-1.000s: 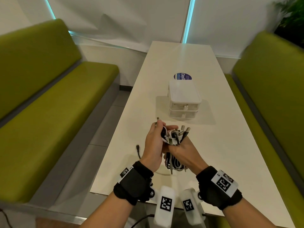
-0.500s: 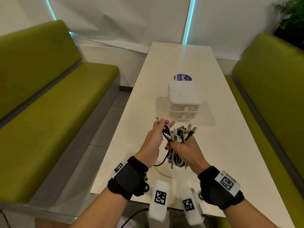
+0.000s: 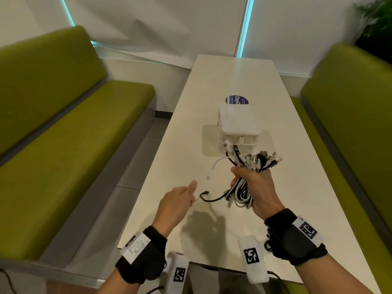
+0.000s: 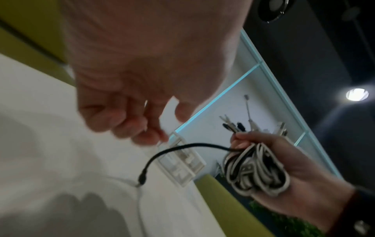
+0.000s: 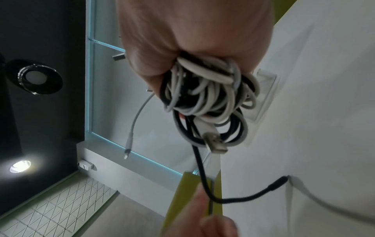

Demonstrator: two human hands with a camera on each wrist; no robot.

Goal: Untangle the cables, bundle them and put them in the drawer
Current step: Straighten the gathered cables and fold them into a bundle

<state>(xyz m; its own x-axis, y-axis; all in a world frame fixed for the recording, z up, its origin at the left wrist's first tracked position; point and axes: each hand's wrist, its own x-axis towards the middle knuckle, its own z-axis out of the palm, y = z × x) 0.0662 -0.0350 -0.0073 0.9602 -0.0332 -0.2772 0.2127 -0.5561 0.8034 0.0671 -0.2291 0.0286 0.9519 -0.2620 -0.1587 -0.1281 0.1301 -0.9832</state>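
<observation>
My right hand (image 3: 240, 181) grips a folded bundle of black and white cables (image 3: 239, 194) above the white table (image 3: 214, 81), with several plugs (image 3: 263, 161) fanning out above the fist. A black cable end (image 3: 212, 198) trails out of the bundle to the left, its plug touching the table, and a short white end (image 3: 212, 168) hangs free. My left hand (image 3: 192, 197) is apart from the bundle, to its lower left, fingers curled and pinching a thin white cable (image 3: 197, 197). The small white drawer unit (image 3: 238, 124) stands behind the bundle with its drawers closed.
A white cable (image 5: 324, 203) lies on the table under my hands. A blue round sticker (image 3: 236, 100) sits behind the drawer unit. Green benches flank the table on the left (image 3: 63, 145) and on the right (image 3: 350, 124).
My hands have separated. The left one let go of the bundle and swung down to the left; the right one carried the bundle to the right, nearer the drawer unit.
</observation>
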